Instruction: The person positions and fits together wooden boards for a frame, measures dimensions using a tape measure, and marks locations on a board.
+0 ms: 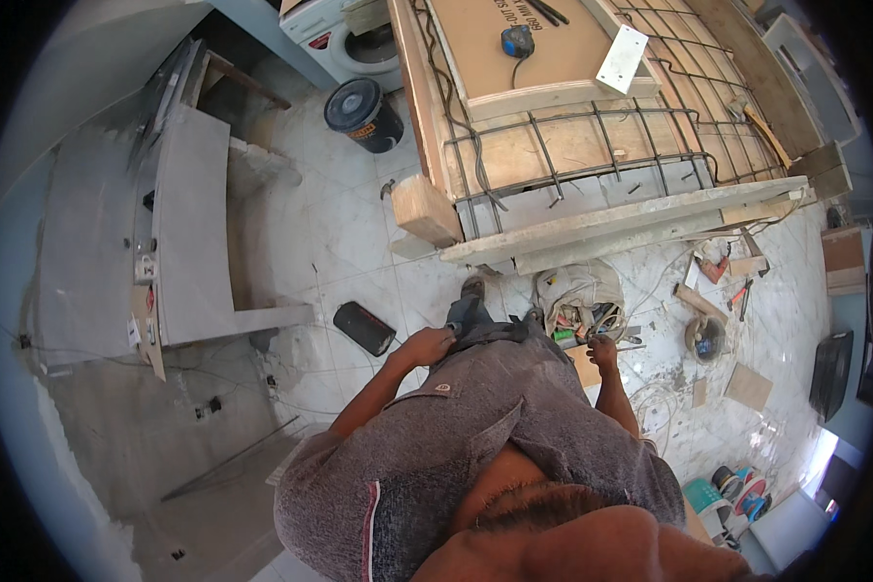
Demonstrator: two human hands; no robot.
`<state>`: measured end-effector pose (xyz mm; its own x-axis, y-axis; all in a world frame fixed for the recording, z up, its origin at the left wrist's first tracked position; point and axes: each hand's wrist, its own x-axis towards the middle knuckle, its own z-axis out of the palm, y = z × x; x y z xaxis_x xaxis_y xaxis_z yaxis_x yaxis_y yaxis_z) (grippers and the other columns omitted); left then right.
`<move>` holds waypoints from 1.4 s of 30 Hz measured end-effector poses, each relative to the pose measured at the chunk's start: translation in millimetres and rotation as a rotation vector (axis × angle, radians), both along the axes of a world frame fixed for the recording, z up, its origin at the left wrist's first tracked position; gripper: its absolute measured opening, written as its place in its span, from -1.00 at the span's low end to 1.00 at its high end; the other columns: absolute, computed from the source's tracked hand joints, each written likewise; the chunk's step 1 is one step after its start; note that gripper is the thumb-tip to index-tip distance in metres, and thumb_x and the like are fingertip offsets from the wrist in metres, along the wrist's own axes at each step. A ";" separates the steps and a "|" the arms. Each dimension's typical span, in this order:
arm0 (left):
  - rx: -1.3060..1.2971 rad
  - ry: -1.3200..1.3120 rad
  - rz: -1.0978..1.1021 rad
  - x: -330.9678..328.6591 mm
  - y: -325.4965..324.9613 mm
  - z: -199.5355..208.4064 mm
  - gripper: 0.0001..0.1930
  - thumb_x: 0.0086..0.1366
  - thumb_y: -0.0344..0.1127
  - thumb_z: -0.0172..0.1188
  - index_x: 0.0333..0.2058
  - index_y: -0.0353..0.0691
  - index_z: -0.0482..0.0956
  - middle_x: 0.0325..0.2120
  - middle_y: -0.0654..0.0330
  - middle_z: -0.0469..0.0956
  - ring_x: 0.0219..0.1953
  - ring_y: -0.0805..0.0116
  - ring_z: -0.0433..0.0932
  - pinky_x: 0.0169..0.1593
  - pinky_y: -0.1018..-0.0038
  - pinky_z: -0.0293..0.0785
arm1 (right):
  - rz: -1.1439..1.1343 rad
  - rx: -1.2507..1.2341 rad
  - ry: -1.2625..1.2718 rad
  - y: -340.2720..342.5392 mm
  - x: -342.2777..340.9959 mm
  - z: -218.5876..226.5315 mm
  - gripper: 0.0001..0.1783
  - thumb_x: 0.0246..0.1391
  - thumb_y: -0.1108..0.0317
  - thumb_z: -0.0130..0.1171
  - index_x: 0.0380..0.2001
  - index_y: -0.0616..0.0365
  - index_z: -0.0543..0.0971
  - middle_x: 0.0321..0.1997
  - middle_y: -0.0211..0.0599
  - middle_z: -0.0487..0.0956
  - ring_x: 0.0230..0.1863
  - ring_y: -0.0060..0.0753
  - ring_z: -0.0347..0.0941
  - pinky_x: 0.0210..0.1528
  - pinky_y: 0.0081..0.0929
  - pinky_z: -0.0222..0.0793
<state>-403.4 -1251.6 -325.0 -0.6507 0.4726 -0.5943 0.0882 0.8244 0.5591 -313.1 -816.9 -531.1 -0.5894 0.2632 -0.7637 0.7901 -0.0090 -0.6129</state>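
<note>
My left hand is closed at my hip, its fingers curled against my dark trousers; what they hold, if anything, is hidden. To the right, my right hand is raised off my body with the fingers drawn together, and anything in them is too small to name. Just beyond it a pale cloth bag of tools sits on the floor. A black oblong case lies on the tiles left of my feet.
A wooden formwork with a rebar grid spans the far side, bearing a blue tape measure. A black bucket stands beyond left, near a washing machine. Grey slabs line the left. A hammer-like tool and a pail lie right.
</note>
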 end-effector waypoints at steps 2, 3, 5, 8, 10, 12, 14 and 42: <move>0.019 0.057 0.092 9.1 14.5 -11.2 -0.71 0.29 -0.18 -0.11 -0.25 -0.30 0.44 -0.33 -0.16 0.51 -0.23 -0.17 0.48 -0.17 0.13 0.37 | -0.008 -0.036 0.000 3.9 7.3 -4.1 -0.73 0.04 0.39 0.01 -0.18 0.25 0.47 -0.50 -0.33 0.46 -0.64 -0.54 0.38 -0.69 -0.62 0.18; 0.029 0.085 0.135 10.7 18.1 -16.8 -0.72 0.29 -0.20 -0.10 -0.25 -0.30 0.44 -0.34 -0.16 0.52 -0.24 -0.17 0.48 -0.18 0.14 0.37 | -0.014 -0.054 -0.001 5.1 11.7 -5.9 -0.74 0.04 0.39 0.01 -0.18 0.25 0.47 -0.49 -0.33 0.46 -0.64 -0.54 0.38 -0.69 -0.62 0.18; 0.165 0.055 0.266 2.3 25.4 -20.1 -0.70 0.29 -0.18 -0.09 -0.20 -0.30 0.47 -0.35 -0.10 0.54 -0.25 -0.12 0.51 -0.19 0.20 0.40 | -0.032 -0.084 0.025 11.3 15.2 -5.6 -0.74 0.05 0.37 0.01 -0.18 0.25 0.46 -0.47 -0.32 0.47 -0.62 -0.53 0.39 -0.68 -0.63 0.20; 0.181 -0.120 0.444 -11.8 33.4 -29.9 -0.66 0.29 -0.12 -0.07 -0.19 -0.27 0.50 -0.34 -0.01 0.56 -0.25 0.01 0.53 -0.16 0.32 0.40 | -0.035 -0.036 0.021 18.1 22.6 -1.2 -0.76 0.05 0.36 0.02 -0.20 0.22 0.47 -0.43 -0.29 0.49 -0.60 -0.52 0.41 -0.67 -0.61 0.21; 0.192 0.033 0.252 -20.1 36.2 -61.2 -0.66 0.28 -0.10 -0.06 -0.21 -0.26 0.50 -0.33 0.00 0.57 -0.23 0.00 0.53 -0.16 0.29 0.41 | -0.055 -0.046 0.007 20.7 30.3 0.0 -0.77 0.05 0.35 0.02 -0.22 0.19 0.47 -0.44 -0.30 0.50 -0.61 -0.51 0.41 -0.67 -0.60 0.22; 0.204 0.101 0.124 -31.6 49.1 -93.5 -0.64 0.25 -0.07 -0.04 -0.22 -0.26 0.52 -0.31 -0.03 0.57 -0.21 -0.02 0.52 -0.14 0.25 0.41 | -0.093 -0.097 0.000 31.1 42.4 -12.9 -0.78 0.04 0.32 0.03 -0.24 0.14 0.48 -0.47 -0.31 0.50 -0.63 -0.49 0.40 -0.67 -0.58 0.22; 0.204 0.072 0.069 -35.9 73.1 -115.5 -0.61 0.20 -0.03 0.00 -0.23 -0.26 0.54 -0.27 -0.08 0.56 -0.19 -0.07 0.51 -0.11 0.19 0.40 | -0.040 -0.079 -0.021 35.1 46.4 -6.1 -0.75 0.03 0.32 0.03 -0.21 0.18 0.49 -0.49 -0.32 0.50 -0.64 -0.50 0.41 -0.69 -0.59 0.21; -0.008 0.161 0.206 40.0 -28.1 -260.9 -0.56 0.27 -0.08 -0.19 -0.33 -0.33 0.56 -0.25 -0.17 0.51 -0.14 -0.12 0.47 -0.08 0.15 0.38 | 0.181 0.151 0.087 29.6 -5.8 12.7 -0.70 0.02 0.30 0.03 -0.22 0.27 0.53 -0.47 -0.25 0.56 -0.57 -0.45 0.49 -0.59 -0.52 0.37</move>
<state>-363.4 -1279.7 -585.8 -0.8194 0.3160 -0.4783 0.0055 0.8387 0.5446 -318.9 -787.4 -518.4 -0.6993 0.2550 -0.6678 0.7146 0.2247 -0.6624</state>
